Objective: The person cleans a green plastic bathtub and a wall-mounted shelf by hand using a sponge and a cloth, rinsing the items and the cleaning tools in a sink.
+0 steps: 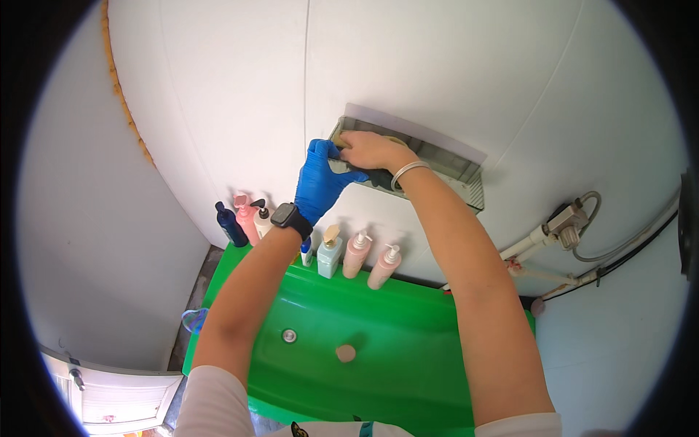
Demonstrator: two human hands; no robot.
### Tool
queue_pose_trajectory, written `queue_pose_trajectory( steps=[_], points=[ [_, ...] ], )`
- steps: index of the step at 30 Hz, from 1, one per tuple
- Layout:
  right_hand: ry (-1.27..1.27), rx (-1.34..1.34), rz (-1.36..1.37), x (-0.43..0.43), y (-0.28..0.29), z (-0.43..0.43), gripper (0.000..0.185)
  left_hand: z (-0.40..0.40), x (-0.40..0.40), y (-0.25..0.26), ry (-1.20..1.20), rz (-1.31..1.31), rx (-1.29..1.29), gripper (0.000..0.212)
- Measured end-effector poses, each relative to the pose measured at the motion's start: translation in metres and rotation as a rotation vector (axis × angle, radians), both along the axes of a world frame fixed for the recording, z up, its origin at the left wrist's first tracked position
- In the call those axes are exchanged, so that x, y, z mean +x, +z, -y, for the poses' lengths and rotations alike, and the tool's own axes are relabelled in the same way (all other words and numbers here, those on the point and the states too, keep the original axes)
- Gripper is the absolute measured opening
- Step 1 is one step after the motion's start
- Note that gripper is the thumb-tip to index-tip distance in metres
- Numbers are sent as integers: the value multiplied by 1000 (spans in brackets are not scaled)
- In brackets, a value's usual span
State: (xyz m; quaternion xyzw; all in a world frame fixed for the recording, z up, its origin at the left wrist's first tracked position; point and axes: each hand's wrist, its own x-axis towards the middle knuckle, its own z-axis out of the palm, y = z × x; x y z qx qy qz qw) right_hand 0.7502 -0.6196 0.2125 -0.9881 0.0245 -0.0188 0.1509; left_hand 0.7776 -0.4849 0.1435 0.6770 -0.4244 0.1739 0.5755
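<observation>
A grey see-through plastic wall shelf (pixel 472 194) is fixed to the white wall, with dark and yellowish items in it. My left hand (pixel 323 177), in a blue rubber glove, is at the shelf's left end, its thumb and fingers around the front edge; whether it grips the edge cannot be told. My right hand (pixel 371 150) is bare and reaches into the shelf, fingers bent at a yellowish item (pixel 343 140). A dark item (pixel 382 179) lies below the right hand, partly hidden. What the right fingers hold is unclear.
Below stands a green bathtub (pixel 404 311). Along its back rim are a dark blue bottle (pixel 231 225), a light blue pump bottle (pixel 329 255) and several pink pump bottles (pixel 356 255). A round beige object (pixel 345 353) lies in the tub near the drain (pixel 289 335). A water valve (pixel 567 225) and pipes are at right.
</observation>
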Motion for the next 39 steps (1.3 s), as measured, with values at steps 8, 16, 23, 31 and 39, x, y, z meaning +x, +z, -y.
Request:
queue_pose_trajectory(
  steps=[8, 16, 23, 31, 39],
  points=[
    [-78, -329, -63, -68, 10, 41, 36, -10, 4, 9, 62, 97, 163, 37],
    [-403, -516, 468, -103, 29, 12, 26, -10, 13, 14, 65, 281, 367, 40],
    [71, -825, 801, -14, -5, 19, 22, -5, 17, 15, 61, 310, 444, 43],
    [77, -689, 642, -110, 16, 72, 14, -8, 21, 13, 39, 242, 450, 41],
    [-746, -406, 231, -214, 34, 109, 24, -3, 16, 11, 4, 228, 402, 38]
  ],
)
